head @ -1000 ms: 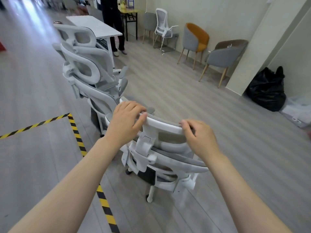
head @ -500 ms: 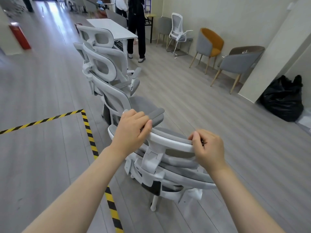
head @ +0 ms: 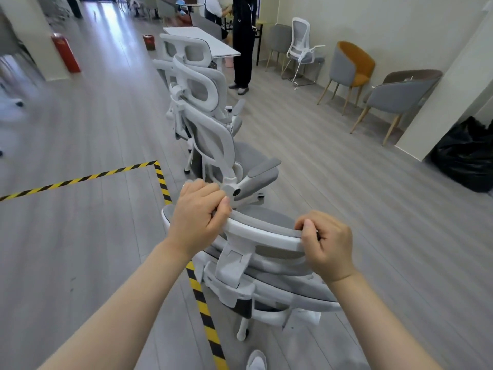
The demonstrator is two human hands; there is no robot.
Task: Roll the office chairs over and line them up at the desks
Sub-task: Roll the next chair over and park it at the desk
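A white and grey office chair (head: 266, 284) stands right in front of me, seen from behind and above. My left hand (head: 198, 220) grips the left end of its headrest (head: 264, 231). My right hand (head: 328, 244) grips the right end. Ahead of it a second office chair (head: 213, 145) faces away, its armrest almost touching the headrest. A third chair (head: 186, 53) stands beyond that, next to a white desk (head: 213, 42).
Yellow and black floor tape (head: 162, 182) runs under the chair's left side. Two people (head: 242, 41) stand by the desk. Grey and orange side chairs (head: 352, 68) line the right wall, with a black bag (head: 466, 156) by a pillar. A red box (head: 65, 56) sits far left.
The view has lifted and shifted left, showing more of the room ahead. The held chair has rolled forward, closing on the second chair. Both hands keep their grip on the headrest.
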